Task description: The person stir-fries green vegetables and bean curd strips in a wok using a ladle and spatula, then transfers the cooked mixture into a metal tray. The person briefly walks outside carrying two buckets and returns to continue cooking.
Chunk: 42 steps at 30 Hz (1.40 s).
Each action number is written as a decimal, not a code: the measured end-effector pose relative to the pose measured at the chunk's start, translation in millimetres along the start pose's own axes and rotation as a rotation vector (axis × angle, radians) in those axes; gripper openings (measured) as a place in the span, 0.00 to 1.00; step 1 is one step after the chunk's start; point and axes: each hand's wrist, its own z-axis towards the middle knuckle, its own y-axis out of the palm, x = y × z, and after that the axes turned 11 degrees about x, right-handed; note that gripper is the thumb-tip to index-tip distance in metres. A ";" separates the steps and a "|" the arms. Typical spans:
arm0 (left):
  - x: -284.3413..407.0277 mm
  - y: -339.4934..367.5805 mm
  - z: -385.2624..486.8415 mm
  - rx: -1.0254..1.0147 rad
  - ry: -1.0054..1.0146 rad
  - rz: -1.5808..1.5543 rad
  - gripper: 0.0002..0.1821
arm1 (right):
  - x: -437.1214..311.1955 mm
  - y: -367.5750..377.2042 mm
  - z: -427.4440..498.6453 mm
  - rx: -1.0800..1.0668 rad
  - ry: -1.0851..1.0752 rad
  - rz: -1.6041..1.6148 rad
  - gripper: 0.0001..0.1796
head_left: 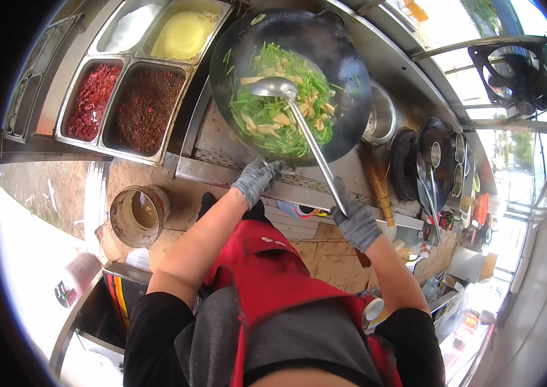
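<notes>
A large black wok (346, 72) holds chopped green stalks with pale yellowish slices (297, 109), and faint steam hangs over it. My left hand (258, 181), in a grey knit glove, is closed at the wok's near rim, apparently on its handle, which the fingers mostly hide. In my right hand (356, 220), gloved alike, is the long handle of a metal ladle (274, 87). The ladle's bowl rests over the greens near the middle of the wok, and the brown end of the handle shows below my wrist.
Metal trays at upper left hold red chopped chilli (92, 104), dark flakes (145, 111) and yellow fat (184, 35). A steel pot (381, 113), a straw brush (377, 186) and more woks (435, 164) stand right of the wok. A dirty bucket (160, 208) sits lower left.
</notes>
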 end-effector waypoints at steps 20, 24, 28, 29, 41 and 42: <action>-94.5 -85.4 -58.1 0.340 0.181 -0.220 0.16 | 37.8 30.3 109.5 0.053 0.040 0.247 0.31; -162.9 -146.9 -103.1 0.604 0.181 -0.384 0.13 | 102.9 46.3 82.1 -0.057 -0.056 -0.006 0.35; -288.9 -209.1 -170.5 0.982 0.007 -0.473 0.09 | 138.8 -36.7 6.5 0.038 -0.174 -0.054 0.35; -322.9 -215.3 -188.6 1.093 -0.077 -0.459 0.08 | 132.8 -66.0 -9.1 -0.002 -0.096 -0.115 0.35; -383.8 -187.7 -198.5 1.014 0.059 -0.419 0.10 | 116.8 -94.2 -35.6 -0.245 -0.044 0.110 0.35; -371.0 -186.0 -197.5 1.064 0.150 -0.439 0.10 | 110.0 -89.9 -33.6 -0.289 0.058 0.142 0.36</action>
